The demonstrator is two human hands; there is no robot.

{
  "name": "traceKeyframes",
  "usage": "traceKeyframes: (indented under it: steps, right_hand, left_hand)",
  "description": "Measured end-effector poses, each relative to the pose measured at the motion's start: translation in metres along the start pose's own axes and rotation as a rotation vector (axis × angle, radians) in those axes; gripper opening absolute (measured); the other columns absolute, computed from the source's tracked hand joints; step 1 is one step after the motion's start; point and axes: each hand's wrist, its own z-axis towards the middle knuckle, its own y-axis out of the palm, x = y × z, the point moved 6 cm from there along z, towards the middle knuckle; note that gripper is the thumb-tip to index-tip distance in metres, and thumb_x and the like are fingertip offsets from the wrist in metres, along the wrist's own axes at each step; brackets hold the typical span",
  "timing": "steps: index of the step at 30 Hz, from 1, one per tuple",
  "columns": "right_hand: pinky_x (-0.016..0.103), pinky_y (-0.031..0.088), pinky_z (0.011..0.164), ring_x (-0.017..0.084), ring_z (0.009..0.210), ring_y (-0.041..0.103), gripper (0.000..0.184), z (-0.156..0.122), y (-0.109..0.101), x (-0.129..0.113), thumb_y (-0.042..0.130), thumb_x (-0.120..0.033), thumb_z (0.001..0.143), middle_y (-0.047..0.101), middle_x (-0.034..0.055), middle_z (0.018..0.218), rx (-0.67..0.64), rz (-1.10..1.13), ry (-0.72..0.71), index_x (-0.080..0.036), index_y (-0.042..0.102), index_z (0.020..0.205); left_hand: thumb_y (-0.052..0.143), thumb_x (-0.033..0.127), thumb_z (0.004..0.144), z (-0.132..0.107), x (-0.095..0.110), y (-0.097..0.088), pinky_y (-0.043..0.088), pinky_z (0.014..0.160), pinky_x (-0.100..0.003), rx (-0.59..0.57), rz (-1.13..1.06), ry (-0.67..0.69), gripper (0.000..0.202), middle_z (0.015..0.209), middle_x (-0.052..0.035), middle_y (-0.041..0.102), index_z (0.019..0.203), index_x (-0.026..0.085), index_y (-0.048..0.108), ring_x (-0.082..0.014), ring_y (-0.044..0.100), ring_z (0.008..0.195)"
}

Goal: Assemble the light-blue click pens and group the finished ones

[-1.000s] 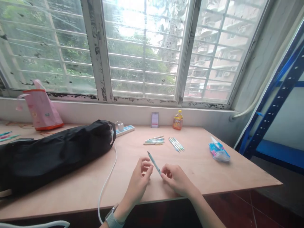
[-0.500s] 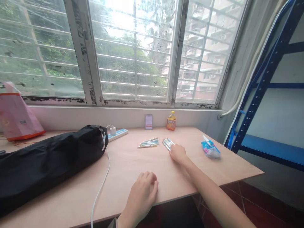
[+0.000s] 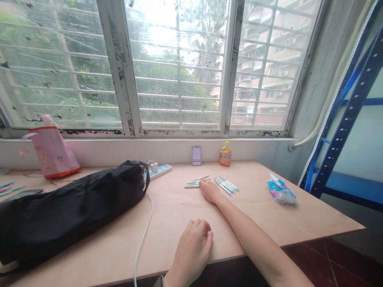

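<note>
My right hand (image 3: 210,191) reaches across the table to a small bunch of pens (image 3: 191,186). Its fingertips are closed over the right ends of these pens, pinching at one; the hand partly covers them. Just to its right, several white and light-blue pens (image 3: 226,185) lie side by side in a slanted row, untouched. My left hand (image 3: 195,242) rests near the table's front edge, loosely curled with the thumb apart and nothing in it.
A phone (image 3: 196,156) and an orange bottle (image 3: 225,154) stand against the wall. At right lies a blue tissue pack (image 3: 280,190). A long black bag (image 3: 74,207), a power strip (image 3: 161,171), a white cable (image 3: 145,235) and a pink bag (image 3: 55,153) occupy the left.
My right hand has moved left from the slanted row to the other bunch of pens. The row now shows fully. The view has turned left; my left hand stays resting on the table.
</note>
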Motion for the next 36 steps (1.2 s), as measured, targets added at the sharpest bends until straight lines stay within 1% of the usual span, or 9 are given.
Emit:
traceKeyframes:
  steps: [5,9,15,18,20,25,29,32,36]
  right_hand:
    - [0.030,0.046,0.088,0.023,0.106,0.065,0.023,-0.016,-0.002,0.001,0.046,-0.015,0.099,0.066,0.0165,0.119,-0.002,0.025,-0.043,-0.012,0.067,0.108]
    - [0.026,0.045,0.078,0.021,0.093,0.068,0.017,-0.051,-0.012,-0.005,0.054,-0.011,0.090,0.073,0.0110,0.100,0.020,0.064,-0.070,-0.014,0.068,0.099]
    - [0.025,0.039,0.064,0.017,0.070,0.065,0.015,-0.110,-0.020,-0.017,0.056,-0.014,0.085,0.072,0.0050,0.079,0.119,0.163,-0.066,-0.016,0.067,0.095]
    - [0.023,0.038,0.059,0.013,0.057,0.058,0.011,-0.131,-0.028,-0.029,0.057,-0.016,0.082,0.067,-0.0004,0.068,0.321,0.489,-0.085,-0.019,0.064,0.091]
    - [0.021,0.037,0.053,0.010,0.050,0.052,0.007,-0.140,-0.028,-0.040,0.058,-0.021,0.083,0.063,-0.0028,0.063,0.366,0.731,-0.100,-0.020,0.062,0.088]
    - [0.021,0.037,0.051,0.009,0.051,0.046,0.021,-0.149,-0.021,-0.056,0.059,-0.040,0.091,0.064,-0.0008,0.071,0.227,1.051,-0.162,-0.019,0.065,0.092]
    - [0.022,0.037,0.054,0.011,0.056,0.048,0.029,-0.155,-0.017,-0.036,0.057,-0.047,0.092,0.059,-0.0017,0.067,0.228,1.155,-0.121,-0.019,0.064,0.094]
    - [0.023,0.036,0.056,0.012,0.057,0.047,0.040,-0.155,-0.011,-0.022,0.048,-0.053,0.096,0.057,-0.0014,0.065,0.226,1.200,-0.054,-0.019,0.062,0.083]
    - [0.025,0.033,0.056,0.012,0.054,0.043,0.054,-0.150,-0.008,-0.022,0.040,-0.053,0.099,0.045,-0.0026,0.054,0.207,1.137,-0.026,-0.019,0.046,0.057]
  left_hand:
    - [0.046,0.028,0.095,0.002,-0.013,0.003,0.049,0.077,-0.038,0.021,-0.193,-0.087,0.014,0.095,-0.0060,0.064,0.104,0.022,0.055,-0.0230,0.062,0.085]
    - [0.050,0.034,0.092,0.003,-0.033,0.001,0.053,0.078,-0.037,0.208,-0.375,-0.212,0.045,0.118,-0.0114,0.057,0.133,0.021,0.038,-0.0202,0.061,0.086]
    - [0.054,0.046,0.090,0.005,-0.046,-0.004,0.055,0.081,-0.039,0.341,-0.572,-0.321,0.051,0.124,-0.0138,0.051,0.129,0.021,0.034,-0.0214,0.063,0.094]
    - [0.054,0.050,0.093,0.003,-0.039,-0.012,0.055,0.086,-0.039,0.418,-0.679,-0.237,0.043,0.115,-0.0100,0.057,0.122,0.023,0.038,-0.0224,0.065,0.099]
    - [0.052,0.049,0.097,0.001,-0.029,-0.019,0.054,0.090,-0.039,0.428,-0.688,-0.122,0.034,0.108,-0.0079,0.061,0.118,0.023,0.043,-0.0226,0.065,0.101]
    - [0.042,0.040,0.104,-0.001,-0.015,-0.038,0.055,0.076,-0.031,0.371,-0.398,0.067,0.024,0.092,-0.0046,0.065,0.103,0.022,0.058,-0.0196,0.065,0.084]
    - [0.039,0.028,0.104,0.003,-0.010,-0.051,0.052,0.072,-0.028,0.238,-0.039,0.227,0.024,0.091,-0.0048,0.065,0.108,0.024,0.062,-0.0185,0.064,0.080]
    - [0.035,0.021,0.102,0.003,-0.012,-0.047,0.049,0.068,-0.028,0.118,0.208,0.298,0.028,0.085,-0.0045,0.063,0.104,0.024,0.063,-0.0190,0.061,0.075]
    - [0.036,0.024,0.104,0.002,-0.015,-0.032,0.049,0.067,-0.027,0.001,0.284,0.317,0.026,0.089,-0.0036,0.063,0.114,0.025,0.060,-0.0191,0.064,0.075]
